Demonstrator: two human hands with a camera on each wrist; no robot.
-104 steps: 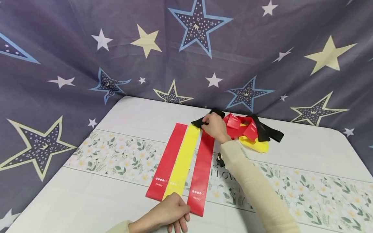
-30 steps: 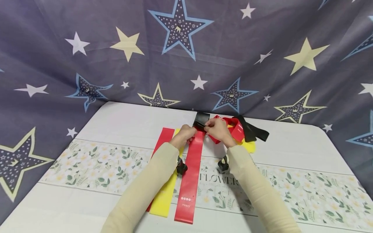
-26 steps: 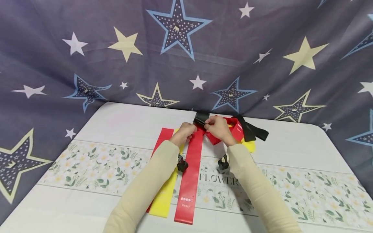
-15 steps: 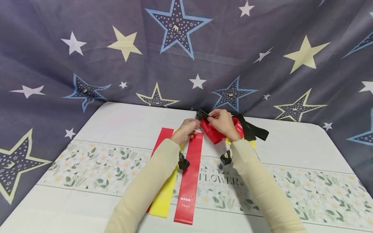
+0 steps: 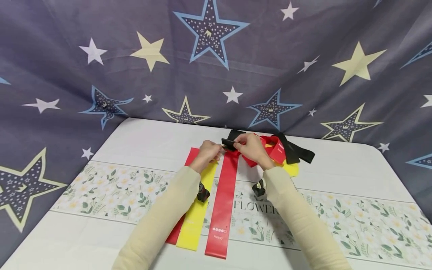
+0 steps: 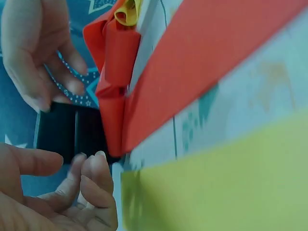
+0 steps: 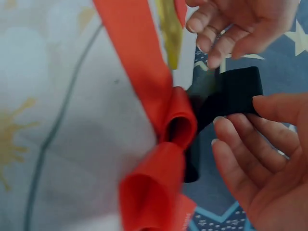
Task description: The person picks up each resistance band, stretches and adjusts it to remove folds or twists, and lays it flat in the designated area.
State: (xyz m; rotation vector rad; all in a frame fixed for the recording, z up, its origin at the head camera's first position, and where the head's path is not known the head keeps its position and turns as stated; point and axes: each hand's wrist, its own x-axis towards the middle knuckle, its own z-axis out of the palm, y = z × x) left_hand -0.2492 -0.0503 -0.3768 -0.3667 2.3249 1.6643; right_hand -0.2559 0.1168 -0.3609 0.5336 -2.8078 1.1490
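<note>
Black flat stretchy-looking band [image 5: 228,143] brought nearer, to far end of glossy red strip [image 5: 221,202] on white floral-patterned counter [image 5: 162,131] | pinched in right hand [image 5: 251,147] | left hand [image 5: 209,150] drawn aside, loosely curled, seemingly empty | apparently controlled one-handed, not yet flat

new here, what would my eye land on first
Probably the star-patterned backdrop, filling the upper half of the head view. Next, the flat red resistance band marked Heavy, with a yellow resistance band to its left, on the floral tablecloth. By the red one's far end, the right hand pinches a black resistance band, the left hand close by.
</note>
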